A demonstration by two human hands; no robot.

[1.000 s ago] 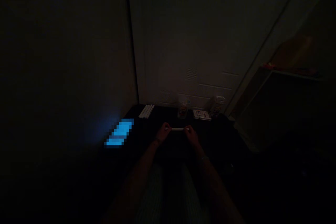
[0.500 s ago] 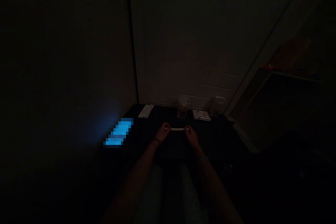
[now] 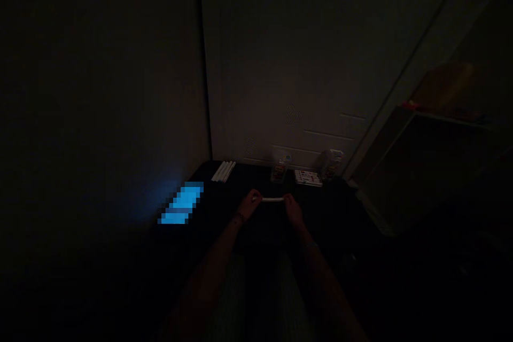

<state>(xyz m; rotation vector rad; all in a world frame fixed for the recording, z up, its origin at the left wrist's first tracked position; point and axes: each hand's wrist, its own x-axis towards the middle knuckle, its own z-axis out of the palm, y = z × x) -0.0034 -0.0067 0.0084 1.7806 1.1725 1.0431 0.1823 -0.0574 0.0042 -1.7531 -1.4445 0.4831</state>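
Note:
A slim white marker (image 3: 273, 200) lies level between my two hands, over the dark table. My left hand (image 3: 250, 203) pinches its left end. My right hand (image 3: 293, 209) is closed on the other end, the fingertips partly hiding it. Beyond and to the left, several white markers (image 3: 223, 171) lie side by side. A stack of white markers with dark and red marks (image 3: 308, 177) rests past my right hand. The light is very dim, so fine details of the held marker do not show.
A clear container (image 3: 279, 170) stands at the back of the dark table (image 3: 256, 230), another clear container (image 3: 332, 164) at its back right. A glowing, pixelated blue screen (image 3: 182, 204) is at the left. Walls (image 3: 256, 64) close in behind; a shelf (image 3: 449, 115) is at right.
The view has shifted very slightly. My right fingers have closed in over the marker's right end, which showed a little past them before. Both hands keep their hold.

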